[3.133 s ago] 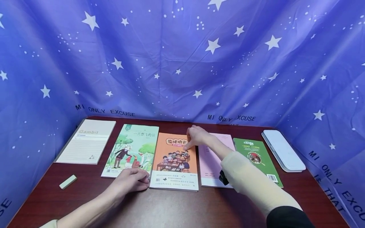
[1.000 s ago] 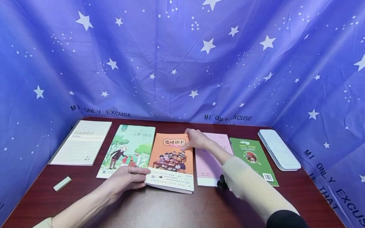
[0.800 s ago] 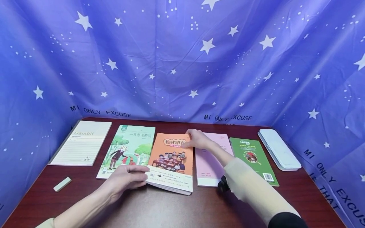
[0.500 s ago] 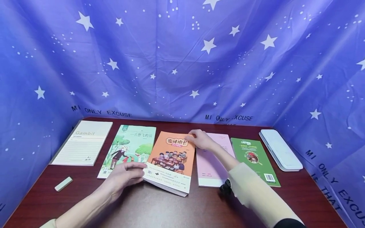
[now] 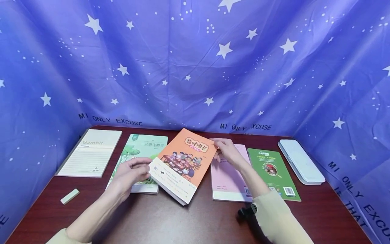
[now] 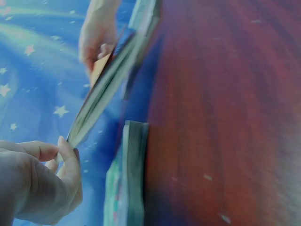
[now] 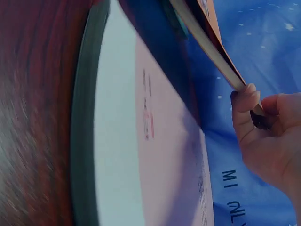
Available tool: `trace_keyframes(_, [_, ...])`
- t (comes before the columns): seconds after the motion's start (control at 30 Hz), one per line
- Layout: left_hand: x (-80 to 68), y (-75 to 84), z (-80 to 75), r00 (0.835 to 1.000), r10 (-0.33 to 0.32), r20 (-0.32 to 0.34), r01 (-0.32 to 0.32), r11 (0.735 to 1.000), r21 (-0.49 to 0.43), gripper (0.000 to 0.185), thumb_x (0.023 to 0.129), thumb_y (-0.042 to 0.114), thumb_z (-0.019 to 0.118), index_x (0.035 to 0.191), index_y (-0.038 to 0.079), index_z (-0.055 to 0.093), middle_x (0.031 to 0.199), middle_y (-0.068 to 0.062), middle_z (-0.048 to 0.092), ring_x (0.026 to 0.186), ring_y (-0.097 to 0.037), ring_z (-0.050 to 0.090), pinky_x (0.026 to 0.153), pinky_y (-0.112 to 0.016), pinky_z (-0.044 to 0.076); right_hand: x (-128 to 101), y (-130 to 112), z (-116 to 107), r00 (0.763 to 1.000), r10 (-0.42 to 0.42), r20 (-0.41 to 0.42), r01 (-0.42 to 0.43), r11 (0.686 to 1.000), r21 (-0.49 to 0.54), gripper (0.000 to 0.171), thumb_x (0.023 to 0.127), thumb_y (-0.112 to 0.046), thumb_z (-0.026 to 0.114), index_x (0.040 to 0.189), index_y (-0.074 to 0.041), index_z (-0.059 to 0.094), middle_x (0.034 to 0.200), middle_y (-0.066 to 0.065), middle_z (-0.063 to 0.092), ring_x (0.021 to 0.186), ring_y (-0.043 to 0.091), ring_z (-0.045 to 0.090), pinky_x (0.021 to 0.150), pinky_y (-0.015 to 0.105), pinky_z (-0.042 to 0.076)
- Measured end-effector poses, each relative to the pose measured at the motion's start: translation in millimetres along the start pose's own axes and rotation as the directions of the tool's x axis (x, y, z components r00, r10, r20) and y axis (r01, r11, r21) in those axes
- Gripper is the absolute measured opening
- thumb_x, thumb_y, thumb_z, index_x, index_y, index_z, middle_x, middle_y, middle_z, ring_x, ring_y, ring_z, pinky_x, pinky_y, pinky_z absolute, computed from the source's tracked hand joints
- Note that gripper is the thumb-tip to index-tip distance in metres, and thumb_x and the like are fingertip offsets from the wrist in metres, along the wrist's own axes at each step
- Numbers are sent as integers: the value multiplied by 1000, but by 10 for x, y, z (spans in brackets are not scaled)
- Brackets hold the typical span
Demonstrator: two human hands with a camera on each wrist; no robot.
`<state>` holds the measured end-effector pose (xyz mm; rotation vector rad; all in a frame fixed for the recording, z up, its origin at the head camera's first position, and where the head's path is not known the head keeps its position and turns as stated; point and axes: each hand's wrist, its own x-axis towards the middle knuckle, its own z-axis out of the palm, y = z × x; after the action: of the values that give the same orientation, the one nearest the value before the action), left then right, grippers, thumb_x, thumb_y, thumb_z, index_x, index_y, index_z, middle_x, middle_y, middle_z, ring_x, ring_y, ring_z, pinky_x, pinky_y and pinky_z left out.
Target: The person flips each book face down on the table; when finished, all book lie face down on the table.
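Observation:
An orange book (image 5: 186, 156) with a white lower band is held tilted above the table between both hands. My left hand (image 5: 129, 174) pinches its lower left corner, thumb and fingers on either side in the left wrist view. At the upper right corner my right hand (image 5: 226, 152) pinches the book, as the right wrist view also shows. Beneath the left hand lies a light green book (image 5: 122, 162), partly covered by it. A pink book (image 5: 225, 179) lies flat below the right hand and forearm.
A Gambit notepad (image 5: 91, 152) lies at the far left, with a pale eraser (image 5: 70, 196) in front of it. To the right are a dark green book (image 5: 271, 169) and a white case (image 5: 301, 162). A starry blue curtain (image 5: 195, 67) encloses the dark red table (image 5: 182, 227).
The orange book has risen from the table and turned clockwise, its top now to the right. Both hands moved with it; the right now grips its upper right corner. The other books stayed put.

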<state>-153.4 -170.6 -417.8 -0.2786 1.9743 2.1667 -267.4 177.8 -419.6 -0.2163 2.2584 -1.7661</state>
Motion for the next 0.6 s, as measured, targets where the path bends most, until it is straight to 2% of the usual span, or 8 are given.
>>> trace_keyframes(0.17, [36, 122, 10, 999, 31, -26, -33, 998, -48, 51, 95, 3, 66, 144, -4, 53, 97, 9, 73, 87, -1, 67, 78, -17, 60, -117, -16, -21, 999, 17, -44, -12, 993, 121, 48, 103, -5, 39, 149, 9, 45, 76, 2, 67, 56, 8, 59, 49, 19, 53])
trace_keyframes(0.33, [68, 200, 49, 998, 52, -39, -56, 992, -116, 55, 96, 2, 65, 148, 1, 51, 100, 10, 71, 93, -1, 66, 85, -15, 58, -260, -35, -36, 997, 23, -77, -4, 972, 236, 48, 105, -6, 36, 152, 7, 42, 82, 2, 69, 57, 9, 61, 51, 19, 56])
trace_keyframes(0.5, [117, 240, 110, 996, 86, -30, -90, 976, -197, 56, 97, 3, 67, 150, 2, 49, 99, 9, 67, 99, -1, 62, 91, -14, 57, -422, -81, -80, 995, -47, -84, 71, 949, 307, 47, 109, -8, 33, 154, 7, 38, 88, 1, 71, 60, 10, 64, 54, 19, 58])
trace_keyframes(0.6, [155, 262, 158, 994, 107, -29, -111, 966, -234, 56, 98, 4, 67, 150, 2, 49, 95, 9, 68, 94, 0, 63, 91, -15, 58, -514, -114, -127, 992, -112, -66, 128, 935, 331, 48, 111, -11, 33, 155, 8, 34, 89, 1, 73, 63, 8, 66, 56, 18, 58])
